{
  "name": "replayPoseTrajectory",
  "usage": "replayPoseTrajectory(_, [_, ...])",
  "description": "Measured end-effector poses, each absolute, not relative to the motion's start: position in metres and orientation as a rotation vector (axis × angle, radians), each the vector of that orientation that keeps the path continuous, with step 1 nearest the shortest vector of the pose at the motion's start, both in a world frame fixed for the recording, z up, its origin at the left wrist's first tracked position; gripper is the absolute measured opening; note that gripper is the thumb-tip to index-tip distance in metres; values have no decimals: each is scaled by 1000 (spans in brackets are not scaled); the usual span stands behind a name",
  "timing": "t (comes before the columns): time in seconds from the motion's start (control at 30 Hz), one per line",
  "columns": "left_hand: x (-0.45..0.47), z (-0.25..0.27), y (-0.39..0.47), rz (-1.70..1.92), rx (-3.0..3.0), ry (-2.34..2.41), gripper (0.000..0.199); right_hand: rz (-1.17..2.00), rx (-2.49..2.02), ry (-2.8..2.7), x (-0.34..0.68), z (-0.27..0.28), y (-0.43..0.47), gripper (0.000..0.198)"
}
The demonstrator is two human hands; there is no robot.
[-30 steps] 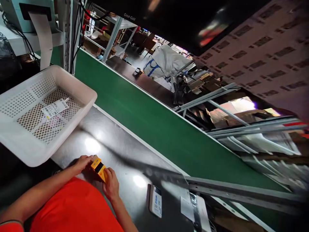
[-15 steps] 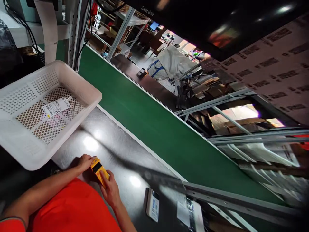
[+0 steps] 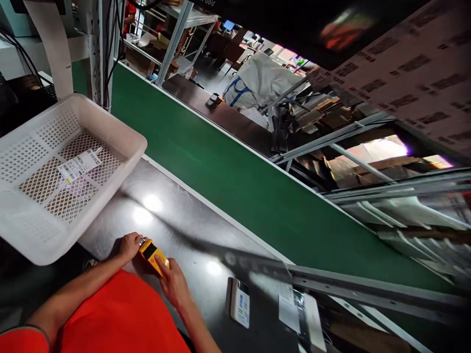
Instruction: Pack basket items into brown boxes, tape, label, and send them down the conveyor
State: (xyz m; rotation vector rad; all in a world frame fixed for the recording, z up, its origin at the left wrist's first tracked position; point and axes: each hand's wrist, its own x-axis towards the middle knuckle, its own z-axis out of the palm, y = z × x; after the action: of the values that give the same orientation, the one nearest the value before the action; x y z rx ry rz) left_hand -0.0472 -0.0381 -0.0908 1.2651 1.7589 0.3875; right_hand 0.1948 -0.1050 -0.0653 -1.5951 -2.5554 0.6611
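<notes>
A small yellow and black device (image 3: 152, 253) sits between both my hands, low over a shiny dark metal worktop (image 3: 184, 230). My left hand (image 3: 128, 245) grips its left end. My right hand (image 3: 173, 283) holds its right end from below. An orange shirt (image 3: 117, 318) covers the bottom of the view under my arms.
A white perforated plastic basket (image 3: 121, 132) with a barcode label (image 3: 76, 165) in it stands at the left. A green conveyor belt (image 3: 235, 181) runs diagonally past the worktop. A small white labelled box (image 3: 241, 303) and a paper slip (image 3: 290, 314) lie to the right of my hands.
The view has shifted slightly. Both hands keep hold of the yellow device, which has stayed in about the same place.
</notes>
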Motion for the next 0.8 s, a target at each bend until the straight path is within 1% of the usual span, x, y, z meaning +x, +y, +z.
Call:
replayPoseTrajectory(0.23, [-51, -105, -47, 385, 1220, 1791, 34, 607, -1550, -2639, 192, -65, -93, 82])
replayPoseTrajectory(0.43, [-51, -109, -57, 359, 1288, 1786, 38, 597, -1516, -2656, 193, -69, -91, 81])
replayPoseTrajectory(0.63, [-52, -109, -63, 170, 1486, 1769, 36, 567, -1501, -2686, 190, -69, -90, 76])
replayPoseTrajectory(0.8, [-52, -115, -56, 22, 1682, 1722, 34, 564, -1528, -2672, 188, -69, -90, 76])
